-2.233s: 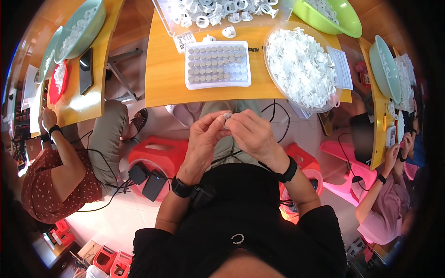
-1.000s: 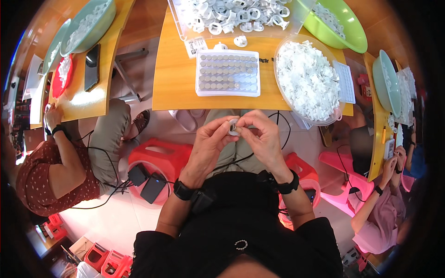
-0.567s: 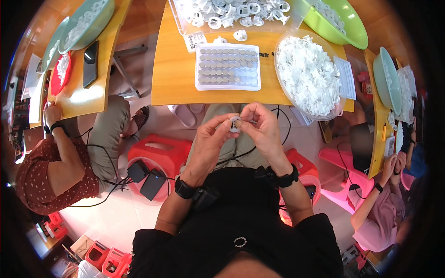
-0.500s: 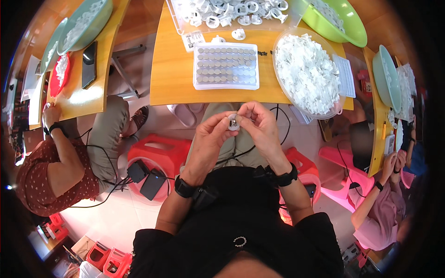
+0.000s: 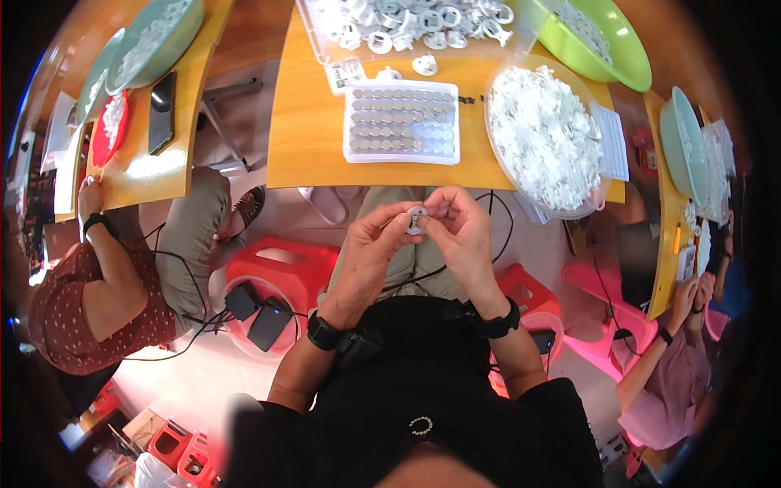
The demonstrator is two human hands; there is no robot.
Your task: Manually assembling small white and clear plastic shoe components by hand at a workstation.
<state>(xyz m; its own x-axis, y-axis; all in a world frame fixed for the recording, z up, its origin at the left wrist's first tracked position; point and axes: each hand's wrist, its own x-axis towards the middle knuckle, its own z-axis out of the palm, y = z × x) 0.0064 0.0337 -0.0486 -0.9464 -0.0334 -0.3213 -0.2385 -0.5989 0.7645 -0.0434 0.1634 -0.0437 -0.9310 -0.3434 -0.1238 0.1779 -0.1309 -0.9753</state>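
left hand, right hand, pinching small round part

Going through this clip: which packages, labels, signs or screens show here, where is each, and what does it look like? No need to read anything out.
Clear plastic bag: top of the orange table, holding white ring parts.
Small white label: at the bag's lower left corner, rectangular, dark print.
White sheet: right of the round clear tub, rectangular, lined print.
Phone: left neighbouring table, black slab, screen dark.
White papers: far left edge, detail too small to tell.
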